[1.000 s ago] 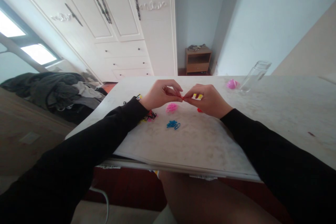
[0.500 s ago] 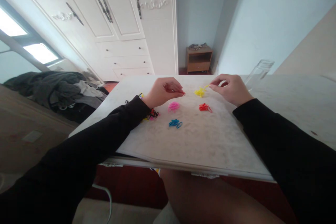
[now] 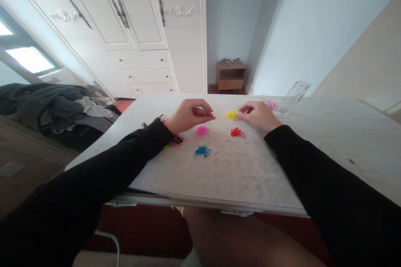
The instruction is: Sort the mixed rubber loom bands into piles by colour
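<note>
My left hand [image 3: 192,116] is pinched above the table, left of the yellow pile. A tiny thing may be between its fingertips, but I cannot make it out. My right hand [image 3: 258,115] pinches at the right edge of a pile of small yellow clips [image 3: 231,114]. Below the hands lie pink clips [image 3: 201,130], red clips [image 3: 237,132] and blue clips [image 3: 203,151] in separate small heaps. Under my left wrist, a mixed heap of coloured and black clips [image 3: 176,140] is partly hidden.
A clear glass bottle [image 3: 294,96] stands beyond my right hand, beside a pink object [image 3: 271,104]. The white table [image 3: 219,179] ends close to my legs. Dark clothes [image 3: 53,108] are piled at the left. A white wardrobe [image 3: 140,60] and a wooden nightstand [image 3: 231,77] stand behind.
My right hand has lowered a yellow clip from above the pile down to its edge. The left hand stays pinched in nearly the same place. The view has shifted slightly right.
</note>
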Demonstrator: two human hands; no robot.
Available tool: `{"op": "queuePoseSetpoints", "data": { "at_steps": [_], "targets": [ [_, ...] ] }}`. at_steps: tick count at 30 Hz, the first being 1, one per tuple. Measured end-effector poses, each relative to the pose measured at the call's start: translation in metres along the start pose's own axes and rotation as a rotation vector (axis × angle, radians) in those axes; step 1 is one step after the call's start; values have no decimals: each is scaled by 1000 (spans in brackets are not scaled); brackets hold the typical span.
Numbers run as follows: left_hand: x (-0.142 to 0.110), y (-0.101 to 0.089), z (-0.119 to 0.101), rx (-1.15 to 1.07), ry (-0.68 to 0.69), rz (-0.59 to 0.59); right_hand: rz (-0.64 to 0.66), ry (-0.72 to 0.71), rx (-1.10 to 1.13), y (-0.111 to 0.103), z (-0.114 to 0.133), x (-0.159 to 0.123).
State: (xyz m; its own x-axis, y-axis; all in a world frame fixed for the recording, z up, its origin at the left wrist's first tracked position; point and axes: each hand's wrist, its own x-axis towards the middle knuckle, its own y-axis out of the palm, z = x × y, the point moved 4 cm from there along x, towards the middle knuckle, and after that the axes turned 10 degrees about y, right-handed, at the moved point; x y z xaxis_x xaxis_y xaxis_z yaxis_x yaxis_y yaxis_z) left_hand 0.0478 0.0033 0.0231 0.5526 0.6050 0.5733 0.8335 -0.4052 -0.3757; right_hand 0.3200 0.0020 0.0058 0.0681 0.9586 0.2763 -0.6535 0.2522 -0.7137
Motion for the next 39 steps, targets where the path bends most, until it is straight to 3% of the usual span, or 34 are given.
{"op": "queuePoseSetpoints", "data": {
  "at_steps": [3,9,15,23,28,35,39],
  "targets": [
    [0,1,0,-13,-12,11,-31,-13,41,0,0,1],
    [0,2,-2,-20,-18,20,64,-25,99,5,3,1],
    [-1,3,-3,-36,-41,37,6,-101,123,-2,19,-7],
    [-1,5,-4,-31,-26,57,174,-318,241,11,68,-36],
    [-1,5,-4,8,-6,53,275,-417,244,21,77,-43],
    [-2,4,-7,35,-14,85,248,-318,258,13,70,-37],
    [1,-7,-10,95,17,23,224,-213,201,-3,52,-25]
  ]
}}
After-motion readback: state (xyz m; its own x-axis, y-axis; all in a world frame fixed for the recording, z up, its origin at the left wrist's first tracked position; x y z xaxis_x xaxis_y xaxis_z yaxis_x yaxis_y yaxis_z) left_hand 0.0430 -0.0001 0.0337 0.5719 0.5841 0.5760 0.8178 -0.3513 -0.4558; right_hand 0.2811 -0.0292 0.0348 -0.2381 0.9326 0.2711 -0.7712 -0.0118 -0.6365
